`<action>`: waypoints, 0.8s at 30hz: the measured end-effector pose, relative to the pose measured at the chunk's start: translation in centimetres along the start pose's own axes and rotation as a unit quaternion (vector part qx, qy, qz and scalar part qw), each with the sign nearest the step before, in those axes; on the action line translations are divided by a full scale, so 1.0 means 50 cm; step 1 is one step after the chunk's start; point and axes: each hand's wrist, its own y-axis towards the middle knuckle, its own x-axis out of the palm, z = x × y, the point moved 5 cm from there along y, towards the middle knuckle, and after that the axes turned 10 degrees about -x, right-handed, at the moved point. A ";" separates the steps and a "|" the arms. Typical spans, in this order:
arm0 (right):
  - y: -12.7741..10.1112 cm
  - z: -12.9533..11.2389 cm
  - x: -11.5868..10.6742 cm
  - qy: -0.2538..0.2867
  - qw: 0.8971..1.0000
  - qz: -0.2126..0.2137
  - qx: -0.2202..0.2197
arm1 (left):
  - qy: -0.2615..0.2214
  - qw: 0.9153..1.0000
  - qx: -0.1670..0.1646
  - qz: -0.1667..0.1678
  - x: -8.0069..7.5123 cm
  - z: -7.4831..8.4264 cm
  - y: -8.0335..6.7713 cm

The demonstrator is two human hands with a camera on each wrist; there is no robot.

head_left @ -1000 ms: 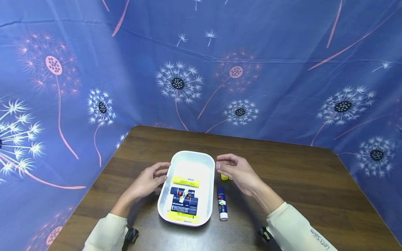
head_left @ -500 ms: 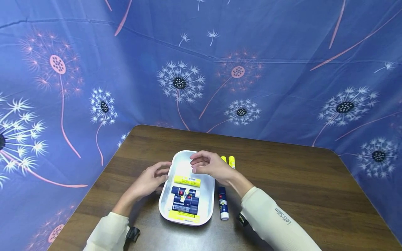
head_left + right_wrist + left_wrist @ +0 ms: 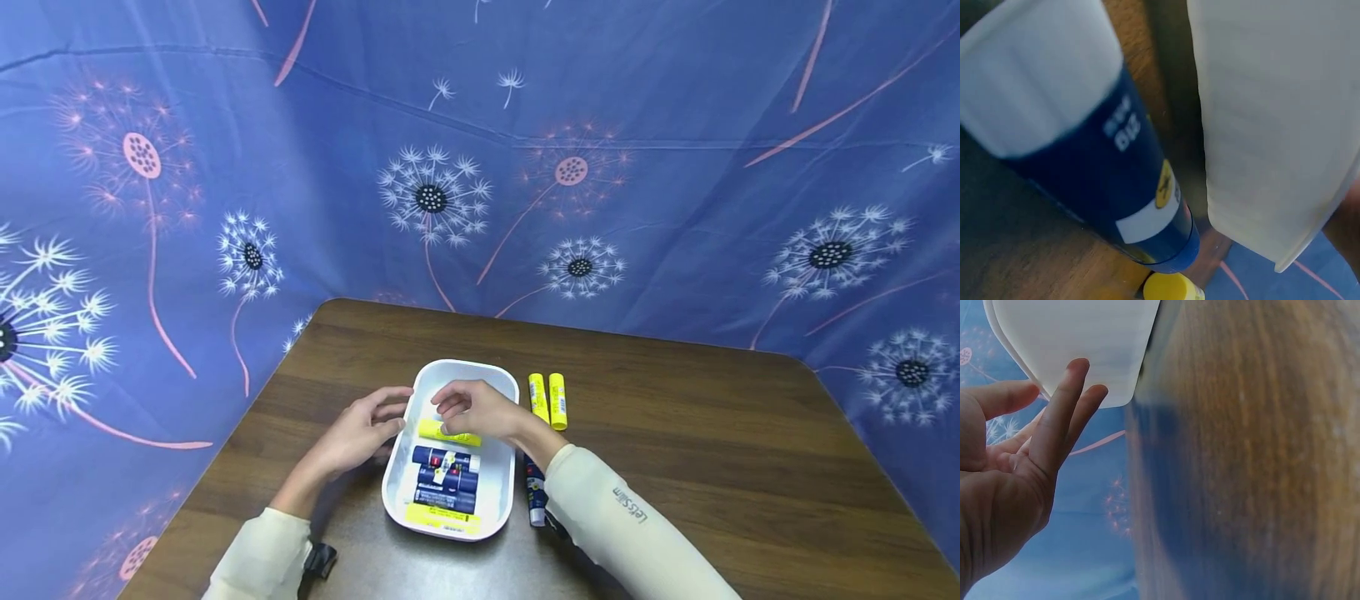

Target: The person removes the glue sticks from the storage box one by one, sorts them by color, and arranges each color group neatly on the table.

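A white tray [image 3: 498,492] lies on the table, holding yellow and navy glue sticks laid crosswise. My left hand [image 3: 360,432] rests against its left side; in the left wrist view the fingers [image 3: 1060,419], nearly straight, touch the outer wall. Over the tray, my right hand [image 3: 483,410] reaches in from the right with loosely bent fingers. Its thumb is close above the upper yellow glue stick [image 3: 463,437]; whether they touch, I cannot tell. Below lie navy glue sticks [image 3: 448,478] and another yellow glue stick [image 3: 442,518]. The right wrist view mostly hides the right hand behind the tray wall.
Right of the tray, two yellow glue sticks [image 3: 557,402] lie side by side. Nearer me is a navy glue stick [image 3: 536,496], partly covered by the right sleeve and large in the right wrist view. A blue dandelion-patterned cloth [image 3: 637,183] hangs behind the wooden table [image 3: 712,433].
From beside the tray's right rim, my right hand has moved left over the tray, then down toward the upper yellow glue stick. My left hand has stayed at the tray's left side.
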 end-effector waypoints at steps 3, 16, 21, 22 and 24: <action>0.004 0.005 0.003 -0.030 1.000 0.002 0.007 | 0.001 1.000 0.000 0.002 0.002 0.002 0.001; 0.015 0.017 0.022 -0.153 0.988 0.011 0.036 | 0.004 1.000 -0.005 0.004 0.002 0.003 0.000; 0.019 0.018 0.026 -0.177 0.984 0.010 0.031 | 0.003 1.000 -0.005 0.003 0.003 0.002 0.000; 0.019 0.018 0.026 -0.178 0.984 0.009 0.029 | 0.003 1.000 -0.005 0.003 0.003 0.002 0.000; 0.018 0.016 0.027 -0.178 0.983 0.007 0.031 | 0.001 1.000 -0.004 0.001 0.003 0.003 -0.001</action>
